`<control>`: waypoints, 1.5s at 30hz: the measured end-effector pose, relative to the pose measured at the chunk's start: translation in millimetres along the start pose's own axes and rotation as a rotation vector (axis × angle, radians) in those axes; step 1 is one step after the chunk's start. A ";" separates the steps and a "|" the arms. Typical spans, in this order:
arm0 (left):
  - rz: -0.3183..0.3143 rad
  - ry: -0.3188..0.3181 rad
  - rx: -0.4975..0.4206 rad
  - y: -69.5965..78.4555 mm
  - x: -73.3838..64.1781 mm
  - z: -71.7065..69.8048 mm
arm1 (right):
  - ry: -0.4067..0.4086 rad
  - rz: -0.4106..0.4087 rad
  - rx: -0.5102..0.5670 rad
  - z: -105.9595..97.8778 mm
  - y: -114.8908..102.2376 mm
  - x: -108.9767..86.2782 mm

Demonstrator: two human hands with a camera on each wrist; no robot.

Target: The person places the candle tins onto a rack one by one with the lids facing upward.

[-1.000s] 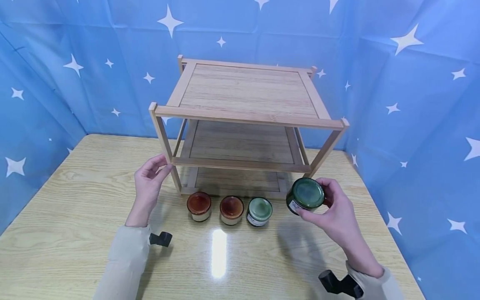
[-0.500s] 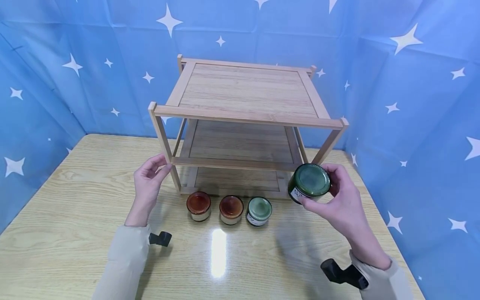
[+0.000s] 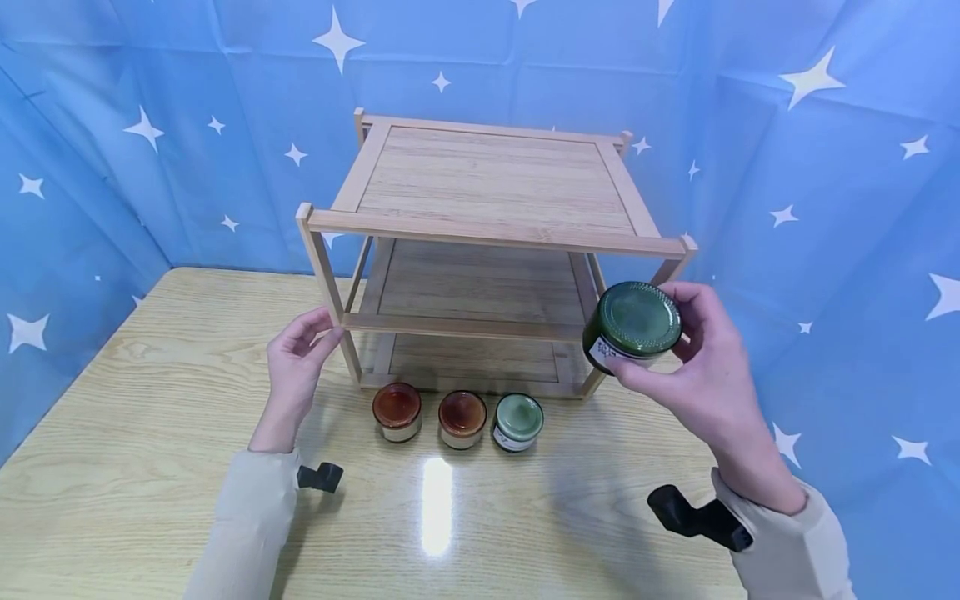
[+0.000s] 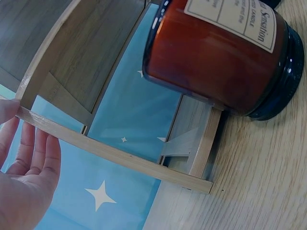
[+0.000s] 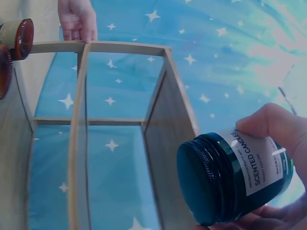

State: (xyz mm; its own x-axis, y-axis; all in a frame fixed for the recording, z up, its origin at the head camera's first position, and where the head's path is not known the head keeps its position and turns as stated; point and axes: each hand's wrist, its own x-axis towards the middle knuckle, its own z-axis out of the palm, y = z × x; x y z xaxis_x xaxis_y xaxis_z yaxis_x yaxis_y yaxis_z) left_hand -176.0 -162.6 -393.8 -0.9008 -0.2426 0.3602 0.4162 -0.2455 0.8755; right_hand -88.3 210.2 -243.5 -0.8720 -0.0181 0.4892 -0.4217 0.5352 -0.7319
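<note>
My right hand (image 3: pixel 708 379) holds a dark green glass candle jar (image 3: pixel 637 318) at the front right corner of a three-tier wooden shelf (image 3: pixel 495 232). The jar is in the air, and its white label reads "SCENTED CANDLES" in the right wrist view. At the other side, my left hand (image 3: pixel 296 362) pinches the shelf's front left post, by the middle tier, between thumb and fingers. Two amber candle jars (image 3: pixel 397 406) and a lighter green candle jar (image 3: pixel 519 418) stand in a row on the table before the shelf. One amber candle jar (image 4: pixel 216 57) looms large in the left wrist view.
A pale wood-grain table (image 3: pixel 135 417) carries everything. Blue cloth (image 3: pixel 480 50) with white stars hangs behind and along both sides. The middle tier's front rail (image 3: pixel 480 327) runs across the shelf above the bottom tier.
My right hand has lifted the dark green candle jar upward and slightly right, from near the table to about middle-tier height. My left hand has stayed on the post.
</note>
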 end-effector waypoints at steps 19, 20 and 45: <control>0.008 -0.002 -0.004 -0.6 -0.7 -2.4 | -0.001 -0.049 0.070 2.6 -42.3 38.6; 0.007 -0.001 -0.004 -0.7 -0.7 -2.5 | 0.000 -0.049 0.072 3.4 -44.8 41.0; 0.060 -0.025 -0.012 -5.4 0.4 -1.0 | -0.094 -0.080 0.162 41.7 -89.8 92.1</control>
State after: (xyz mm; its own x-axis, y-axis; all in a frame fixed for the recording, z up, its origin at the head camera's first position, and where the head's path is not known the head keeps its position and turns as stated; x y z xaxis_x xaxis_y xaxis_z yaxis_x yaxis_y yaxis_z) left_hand -178.5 -162.3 -398.8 -0.8770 -0.2336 0.4199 0.4707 -0.2425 0.8483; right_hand -141.2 125.2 -152.5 -0.8504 -0.1375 0.5079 -0.5183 0.3858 -0.7633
